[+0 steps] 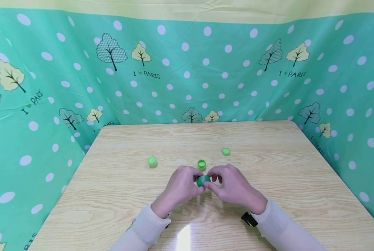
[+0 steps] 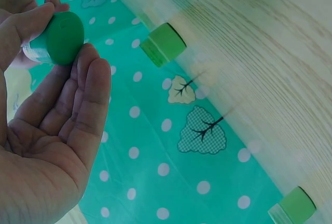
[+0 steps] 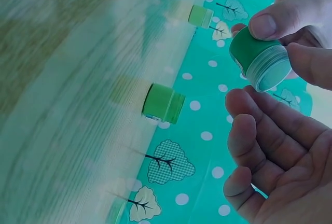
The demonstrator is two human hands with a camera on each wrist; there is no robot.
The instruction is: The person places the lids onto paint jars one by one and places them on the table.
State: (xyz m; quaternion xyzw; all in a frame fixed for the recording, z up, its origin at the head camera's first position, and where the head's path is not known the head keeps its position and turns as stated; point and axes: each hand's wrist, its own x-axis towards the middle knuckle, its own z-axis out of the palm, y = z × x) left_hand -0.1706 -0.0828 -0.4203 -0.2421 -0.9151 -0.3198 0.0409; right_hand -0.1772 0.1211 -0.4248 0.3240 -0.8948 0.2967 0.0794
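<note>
Both hands hold a small dark green jar [image 1: 201, 180] above the table, tipped on its side. My left hand [image 1: 182, 184] pinches its green body between thumb and fingers. From the other side, my right hand [image 1: 232, 184] has thumb and fingertips at the rim. In the right wrist view, the jar's clear, ridged end [image 3: 270, 71] faces the right palm. The rounded green end [image 2: 66, 37] shows in the left wrist view. Just beyond the hands stands a green jar with an open-looking top [image 1: 201, 165].
A light green jar [image 1: 152, 162] stands farther left on the wooden table [image 1: 121, 188]. Beyond the right hand lies a small light green round piece [image 1: 226, 151], perhaps a lid. A dotted teal curtain [image 1: 187, 83] borders the table's back and sides.
</note>
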